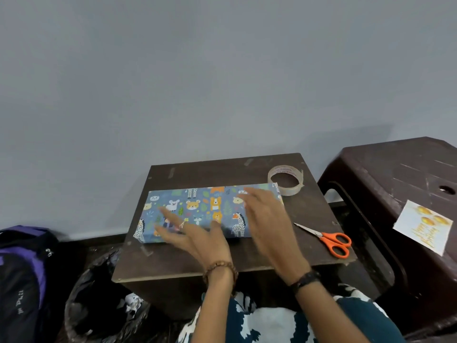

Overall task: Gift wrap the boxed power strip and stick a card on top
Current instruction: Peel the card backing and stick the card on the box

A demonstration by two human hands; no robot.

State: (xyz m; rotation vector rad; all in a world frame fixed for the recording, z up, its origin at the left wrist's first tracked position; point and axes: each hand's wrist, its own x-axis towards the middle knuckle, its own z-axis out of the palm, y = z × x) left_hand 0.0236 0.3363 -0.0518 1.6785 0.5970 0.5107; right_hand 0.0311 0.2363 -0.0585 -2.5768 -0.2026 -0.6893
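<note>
The wrapped box (197, 211) lies at the centre of the frame on the small dark table (173, 258). The left hand (195, 233) and the right hand (264, 219) are both over it with straight fingers, grasping nothing. The card (422, 227) lies well apart at the right, on a brown stool (385, 169).

left hand (197, 233): ring on one finger, bare forearm
left wrist: bracelet of round brown beads (220, 268)
right hand (267, 219): no ring visible, bare forearm
right wrist: slim black band (305, 279)
clothing (272, 320): dark teal fabric with large white blotchy print, across lap
</note>
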